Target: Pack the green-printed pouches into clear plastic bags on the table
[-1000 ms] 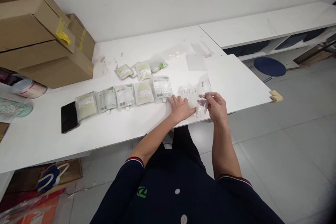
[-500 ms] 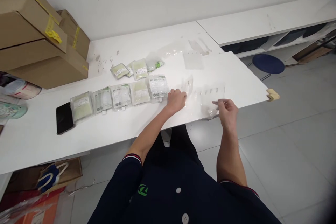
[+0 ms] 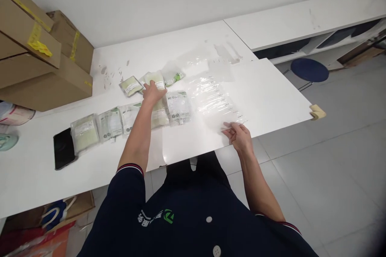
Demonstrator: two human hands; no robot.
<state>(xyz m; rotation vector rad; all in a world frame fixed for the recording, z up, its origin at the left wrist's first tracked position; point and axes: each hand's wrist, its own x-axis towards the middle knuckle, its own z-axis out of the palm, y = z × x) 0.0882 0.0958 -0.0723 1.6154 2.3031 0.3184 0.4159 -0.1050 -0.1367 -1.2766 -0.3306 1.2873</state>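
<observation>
My left hand (image 3: pixel 153 91) reaches across the white table (image 3: pixel 271 92) and rests on a pale green pouch (image 3: pixel 157 79) in the back group of pouches. Its fingers curl over the pouch. My right hand (image 3: pixel 239 134) pinches the near corner of a clear plastic bag (image 3: pixel 212 98) that lies spread flat on the table. A row of several pale pouches (image 3: pixel 126 118) lies to the left of the bag, partly hidden by my left arm.
A black phone (image 3: pixel 62 150) lies at the row's left end. Cardboard boxes (image 3: pixel 36 60) are stacked at the back left. More clear plastic (image 3: pixel 223 54) lies further back. A blue stool (image 3: pixel 309 69) stands beyond the table; a foam pad (image 3: pixel 317 111) caps the corner.
My left hand left the clear bag and moved back and left onto the back pouches. The bag, crumpled between both hands before, now lies spread flat, with my right hand still at its near edge.
</observation>
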